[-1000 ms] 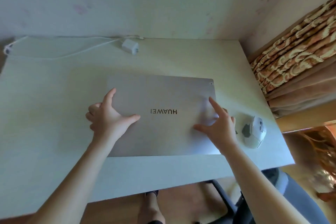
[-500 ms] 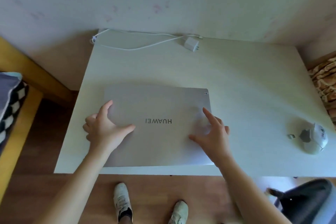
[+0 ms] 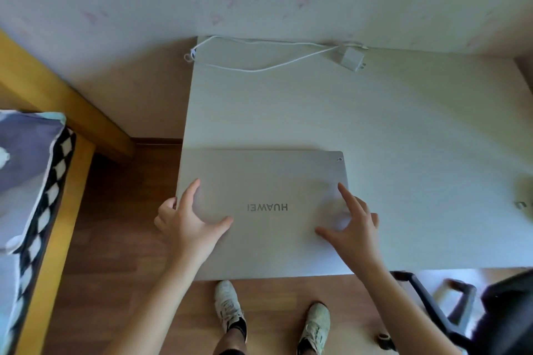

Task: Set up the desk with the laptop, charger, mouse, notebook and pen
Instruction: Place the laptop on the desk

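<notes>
A closed silver laptop [image 3: 268,181] with a HUAWEI logo lies flat at the front left corner of the white desk [image 3: 403,124]. My left hand [image 3: 187,225] holds its left side, thumb and forefinger spread on the lid and the other fingers curled over the edge. My right hand [image 3: 353,228] holds the right side the same way. A white charger [image 3: 350,59] lies at the back of the desk by the wall, its cable [image 3: 259,69] looping to the left corner. The mouse [image 3: 528,189] is almost cut off at the right edge. No notebook or pen is in view.
A wooden bed frame [image 3: 72,112] with patterned bedding [image 3: 26,158] stands left of the desk, with a strip of wooden floor between. A black chair [image 3: 490,314] is at the lower right. My feet in white shoes [image 3: 227,305] stand at the desk's front edge.
The laptop has slid left across the desk to its left front corner, both hands staying on it. The view has swung left, so the mouse is nearly out of frame.
</notes>
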